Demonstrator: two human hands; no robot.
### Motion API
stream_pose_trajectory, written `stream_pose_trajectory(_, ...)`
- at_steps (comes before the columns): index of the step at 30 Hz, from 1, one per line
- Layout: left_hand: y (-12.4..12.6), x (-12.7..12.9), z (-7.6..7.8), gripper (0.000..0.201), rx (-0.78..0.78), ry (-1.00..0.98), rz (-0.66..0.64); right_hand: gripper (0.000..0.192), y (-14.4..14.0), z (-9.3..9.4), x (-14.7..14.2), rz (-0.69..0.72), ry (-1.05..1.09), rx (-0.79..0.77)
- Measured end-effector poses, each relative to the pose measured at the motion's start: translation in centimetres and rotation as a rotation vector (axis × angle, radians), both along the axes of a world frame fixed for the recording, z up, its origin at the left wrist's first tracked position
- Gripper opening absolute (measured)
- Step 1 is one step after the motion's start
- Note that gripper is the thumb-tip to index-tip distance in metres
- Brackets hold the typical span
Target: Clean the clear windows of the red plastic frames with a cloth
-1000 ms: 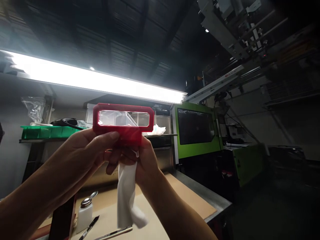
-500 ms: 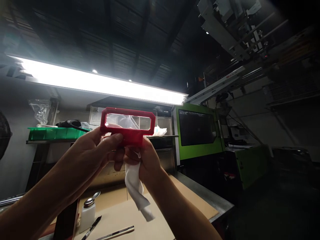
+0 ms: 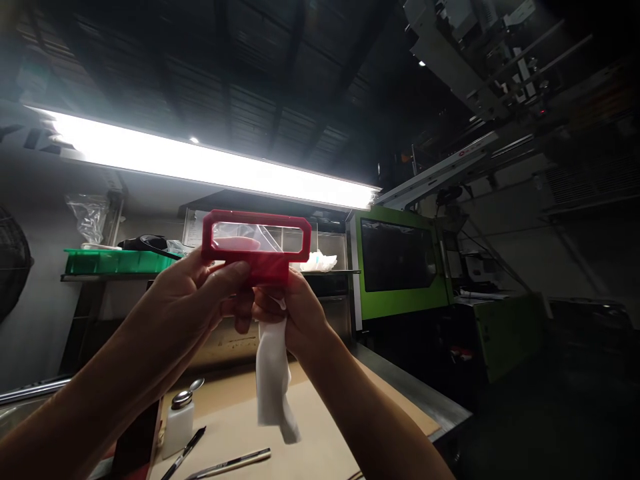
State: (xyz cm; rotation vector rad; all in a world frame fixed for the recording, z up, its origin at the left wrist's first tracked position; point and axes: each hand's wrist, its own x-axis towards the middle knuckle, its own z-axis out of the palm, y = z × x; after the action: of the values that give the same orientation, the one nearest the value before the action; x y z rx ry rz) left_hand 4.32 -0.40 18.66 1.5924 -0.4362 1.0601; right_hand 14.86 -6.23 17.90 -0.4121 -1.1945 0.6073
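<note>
The left hand [image 3: 193,288] grasps a red frame [image 3: 270,268] by the lower block, its thumb laid across the front. The right hand [image 3: 303,312] is closed around a white cloth [image 3: 273,383] that dangles below it, its fingers meeting the block's lower right corner. The red frame is held up in the air above the counter [image 3: 440,405], its opening upright and facing the wearer.

Below, toward the near edge of the counter's tan board [image 3: 320,437], lie a dark pen [image 3: 184,455] and a light pen [image 3: 235,462]. Near the board's left edge, just beside the dark pen, a white bottle [image 3: 179,428] stands upright with its metal lid [image 3: 197,385] flipped open; its contents cannot be seen.

On the shelf [image 3: 80,277] beyond, a green bin [image 3: 115,263] sits toward the left end, a black strapped item [image 3: 145,242] at its top. Farther right stands a green machine [image 3: 390,303] with a dark window.
</note>
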Motion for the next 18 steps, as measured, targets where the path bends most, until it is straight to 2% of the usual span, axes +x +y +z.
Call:
stream_pose_trajectory(10,0.10,0.09,-0.31,0.024,-0.037,0.007,-0.034,0.023,0.59,-0.13,0.28,0.017,0.000,-0.022)
stream_pose_trajectory(18,0.31,0.03,-0.52,0.019,-0.054,0.002,-0.036,0.026,0.79,-0.70,0.38,-0.024,-0.027,-0.005)
